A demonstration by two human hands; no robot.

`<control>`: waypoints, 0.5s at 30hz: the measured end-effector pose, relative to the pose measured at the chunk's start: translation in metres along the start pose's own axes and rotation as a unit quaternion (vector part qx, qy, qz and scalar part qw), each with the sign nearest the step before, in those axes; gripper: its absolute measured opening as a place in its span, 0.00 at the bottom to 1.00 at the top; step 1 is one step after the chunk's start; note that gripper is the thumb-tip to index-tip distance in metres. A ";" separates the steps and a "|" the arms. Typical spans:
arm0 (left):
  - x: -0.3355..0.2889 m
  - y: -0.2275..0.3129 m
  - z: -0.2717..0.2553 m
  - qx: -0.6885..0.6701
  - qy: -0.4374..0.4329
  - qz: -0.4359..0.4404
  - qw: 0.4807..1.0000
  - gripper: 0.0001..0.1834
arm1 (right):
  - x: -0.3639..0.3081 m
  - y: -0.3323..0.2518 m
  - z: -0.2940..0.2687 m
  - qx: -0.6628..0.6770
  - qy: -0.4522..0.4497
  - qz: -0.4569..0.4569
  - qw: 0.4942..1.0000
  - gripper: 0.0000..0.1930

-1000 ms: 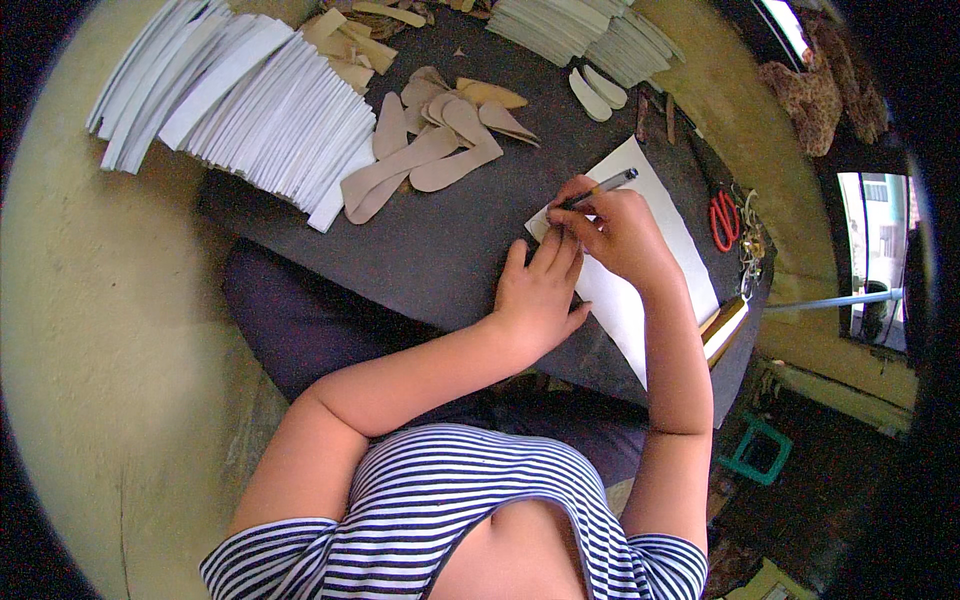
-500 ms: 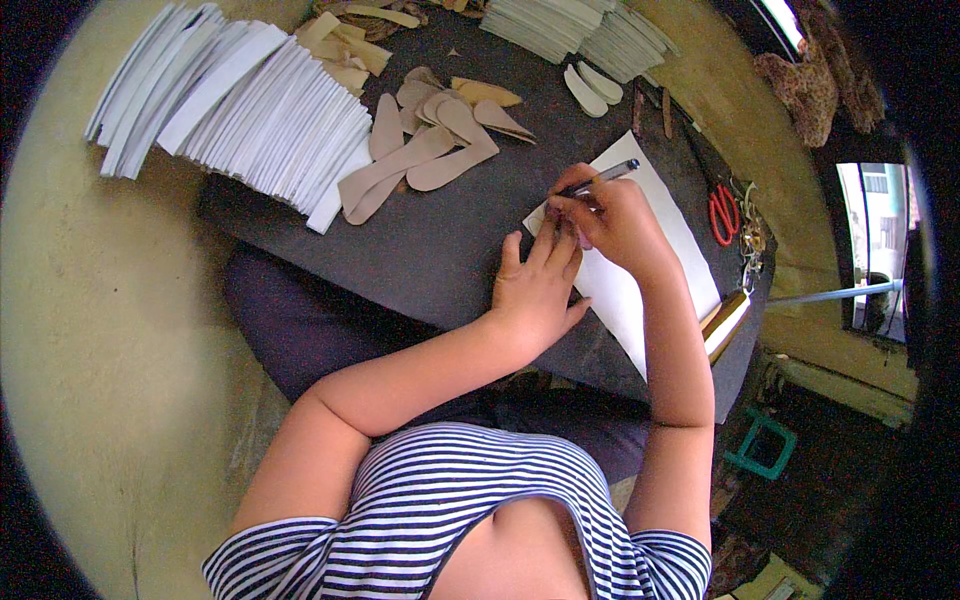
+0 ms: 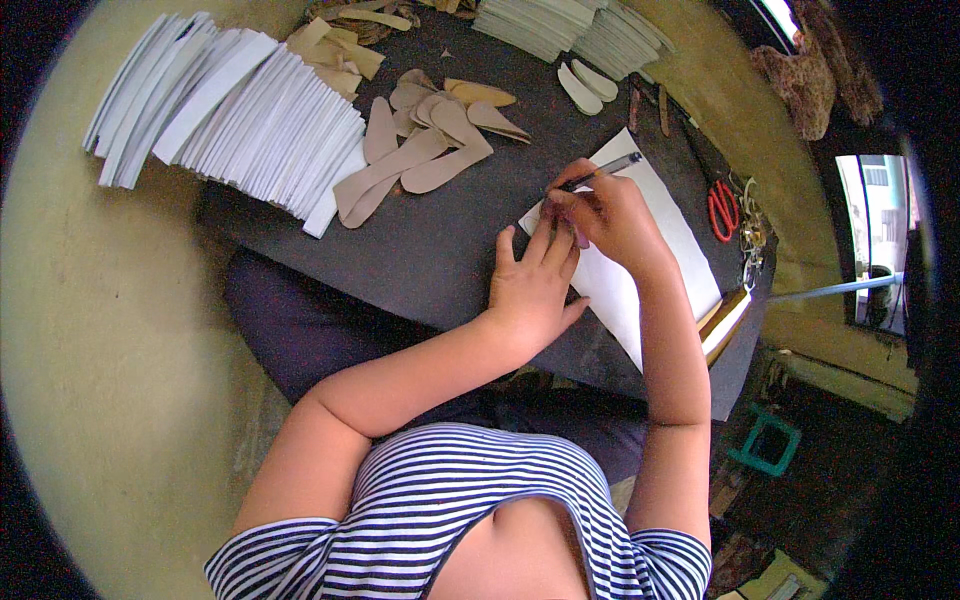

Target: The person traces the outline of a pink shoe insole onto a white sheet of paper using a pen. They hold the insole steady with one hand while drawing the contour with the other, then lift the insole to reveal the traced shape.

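Note:
A white sheet (image 3: 640, 305) lies slanted on the dark tabletop in front of me. My right hand (image 3: 622, 225) is closed round a dark pen (image 3: 608, 170), its writing end down near the sheet's left edge. My left hand (image 3: 530, 285) rests flat with fingers apart, its fingertips at that same edge, close beside the pen. Something small and pinkish shows by the left fingertips, too covered to make out. The pen's point is hidden behind my fingers.
Tan insole-shaped pieces (image 3: 430, 135) lie heaped on the dark table (image 3: 300, 255). A long row of white strips (image 3: 270, 120) stands at the left. Pale stacks (image 3: 535, 28) and two white soles (image 3: 587, 87) sit at the back. Red-handled scissors (image 3: 722, 211) lie right.
The pen has tilted slightly, its upper end a little higher. The right hand has shifted only a touch, and the left hand stays pressed in place.

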State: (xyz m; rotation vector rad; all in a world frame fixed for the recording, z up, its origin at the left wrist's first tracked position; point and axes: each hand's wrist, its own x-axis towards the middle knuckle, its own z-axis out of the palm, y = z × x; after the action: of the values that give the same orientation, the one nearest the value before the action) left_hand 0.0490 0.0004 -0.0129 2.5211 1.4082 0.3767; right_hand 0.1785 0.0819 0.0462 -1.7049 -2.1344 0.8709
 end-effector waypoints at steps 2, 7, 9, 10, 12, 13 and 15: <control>0.000 0.000 -0.001 0.001 -0.003 0.000 1.000 0.41 | -0.001 0.007 0.003 0.008 0.006 -0.012 1.000 0.10; 0.001 -0.002 -0.003 -0.008 -0.009 0.005 1.000 0.40 | -0.004 0.009 0.005 -0.032 0.015 -0.043 0.998 0.11; 0.000 -0.003 -0.003 -0.005 -0.002 0.006 1.000 0.40 | 0.000 0.016 0.008 -0.033 0.024 -0.009 0.999 0.12; 0.000 -0.002 -0.002 0.001 0.009 0.007 1.000 0.40 | -0.001 0.016 0.008 -0.014 0.028 -0.014 0.999 0.12; 0.000 -0.003 -0.001 0.006 0.016 0.007 1.000 0.40 | -0.002 0.012 0.008 0.023 0.035 -0.026 0.999 0.13; 0.000 -0.003 0.000 0.005 0.012 0.006 1.000 0.40 | -0.001 0.016 0.009 -0.005 0.026 -0.039 0.999 0.12; 0.000 -0.002 0.000 0.000 0.008 0.008 1.000 0.40 | -0.001 0.024 0.009 -0.066 0.013 -0.060 0.996 0.12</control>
State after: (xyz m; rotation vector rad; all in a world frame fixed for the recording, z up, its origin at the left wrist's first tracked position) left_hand 0.0478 0.0016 -0.0130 2.5367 1.3946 0.4015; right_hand 0.1924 0.0810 0.0248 -1.6179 -2.2944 0.6850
